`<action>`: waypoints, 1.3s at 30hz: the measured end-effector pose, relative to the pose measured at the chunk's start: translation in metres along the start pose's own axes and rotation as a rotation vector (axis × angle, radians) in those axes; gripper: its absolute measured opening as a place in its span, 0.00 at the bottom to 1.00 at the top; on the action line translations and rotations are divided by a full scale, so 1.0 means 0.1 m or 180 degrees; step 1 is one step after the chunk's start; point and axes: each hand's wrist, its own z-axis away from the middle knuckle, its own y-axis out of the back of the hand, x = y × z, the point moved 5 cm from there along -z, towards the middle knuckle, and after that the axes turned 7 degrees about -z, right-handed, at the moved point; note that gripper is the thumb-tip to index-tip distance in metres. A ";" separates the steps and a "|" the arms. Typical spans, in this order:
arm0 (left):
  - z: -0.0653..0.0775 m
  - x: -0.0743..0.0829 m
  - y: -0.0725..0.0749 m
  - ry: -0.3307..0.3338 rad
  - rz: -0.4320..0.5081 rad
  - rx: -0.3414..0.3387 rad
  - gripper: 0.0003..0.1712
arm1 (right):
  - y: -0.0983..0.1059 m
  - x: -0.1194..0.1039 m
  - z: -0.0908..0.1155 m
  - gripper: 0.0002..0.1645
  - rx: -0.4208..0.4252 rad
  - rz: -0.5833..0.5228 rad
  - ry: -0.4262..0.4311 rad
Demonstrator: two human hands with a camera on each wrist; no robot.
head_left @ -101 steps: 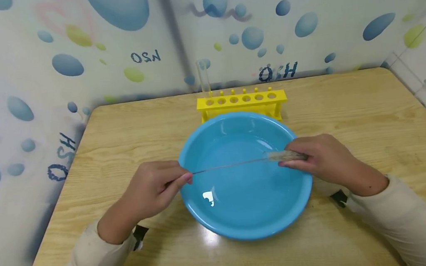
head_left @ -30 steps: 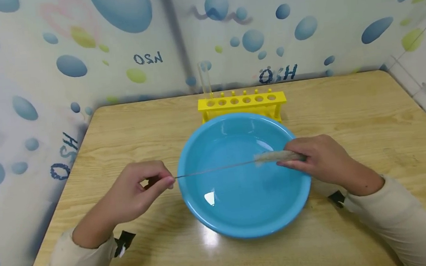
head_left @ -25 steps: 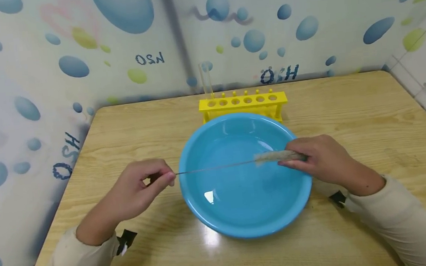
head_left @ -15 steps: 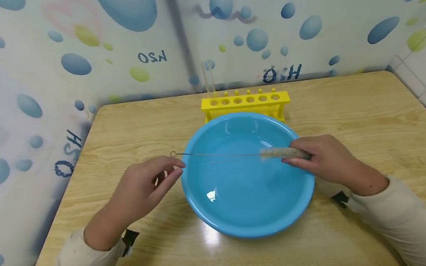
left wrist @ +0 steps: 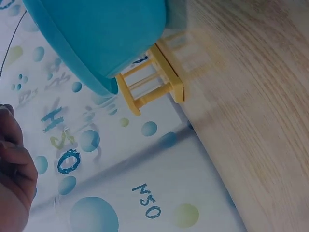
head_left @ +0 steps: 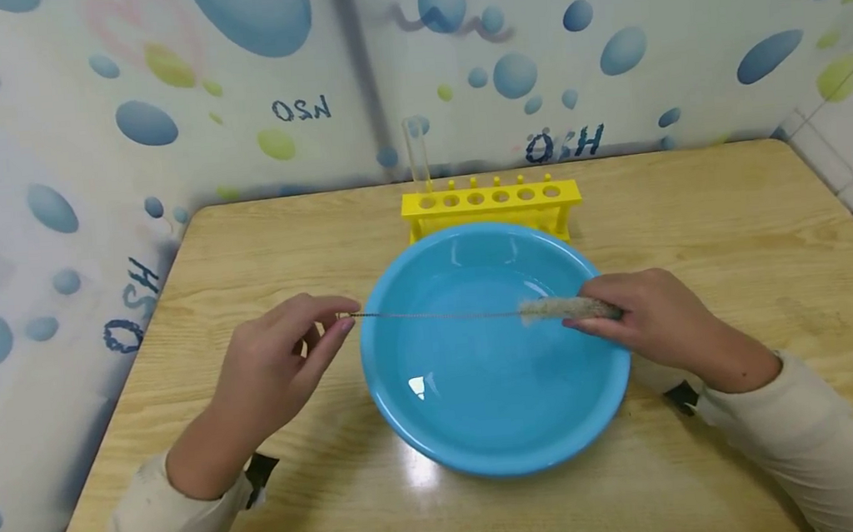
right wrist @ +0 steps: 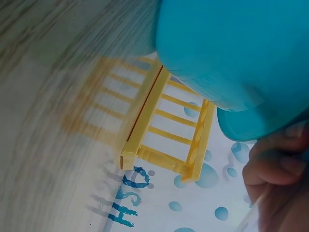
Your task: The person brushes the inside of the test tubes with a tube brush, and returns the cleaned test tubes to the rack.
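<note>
A test tube brush (head_left: 550, 310) with pale bristles and a thin twisted-wire handle lies stretched between both hands, above the blue basin (head_left: 502, 465). My right hand (head_left: 652, 319) grips its bristle end near the basin's right rim. At the other end, my left hand (head_left: 273, 370) pinches the wire's tip between thumb and index finger, just left of the rim. The small loop there is mostly hidden by the fingers. In the left wrist view the wire (left wrist: 10, 46) runs up from the fingers.
Behind the basin stands a yellow test tube rack (head_left: 491, 200), with one clear test tube (head_left: 418, 154) upright in its leftmost hole. All rest on a wooden table (head_left: 283, 260) against a patterned wall (head_left: 204, 116).
The left hand let go of the wire handle half a second ago, showing its loop, and now pinches it again. The right hand keeps its grip on the bristles.
</note>
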 end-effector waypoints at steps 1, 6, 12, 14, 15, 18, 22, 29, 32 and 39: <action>0.00 0.00 0.00 -0.0040 0.0023 0.0024 0.18 | 0.00 0.00 0.00 0.10 0.0006 -0.0002 0.0003; 0.01 -0.01 -0.01 -0.0146 0.0040 0.0020 0.23 | 0.00 0.00 -0.01 0.09 -0.0031 -0.0032 -0.0074; 0.01 0.01 0.02 -0.0310 -0.0125 0.0056 0.24 | 0.01 0.01 0.00 0.10 0.0039 -0.0038 -0.0025; 0.01 0.02 0.03 -0.0328 -0.0141 0.0033 0.24 | 0.01 0.02 0.01 0.10 0.0058 -0.0030 -0.0018; 0.01 0.02 0.03 -0.0334 -0.0133 0.0024 0.24 | 0.01 0.02 0.01 0.09 0.0060 -0.0026 -0.0019; 0.00 0.02 0.02 -0.0332 -0.0081 -0.0001 0.24 | 0.00 0.02 0.02 0.09 0.0041 -0.0012 -0.0049; 0.01 -0.01 0.02 -0.0282 -0.0026 -0.0041 0.24 | 0.00 0.02 0.02 0.10 0.0036 -0.0023 -0.0050; 0.04 -0.07 0.02 -0.0096 0.0260 -0.0079 0.24 | 0.01 0.01 0.01 0.10 0.0051 -0.0028 -0.0009; 0.03 -0.09 0.04 0.0019 0.0523 -0.0049 0.23 | 0.01 0.00 0.01 0.09 0.0065 -0.0018 -0.0003; 0.02 -0.13 0.08 0.0259 0.0963 0.0013 0.15 | 0.01 0.00 0.00 0.09 0.0080 0.0038 0.0035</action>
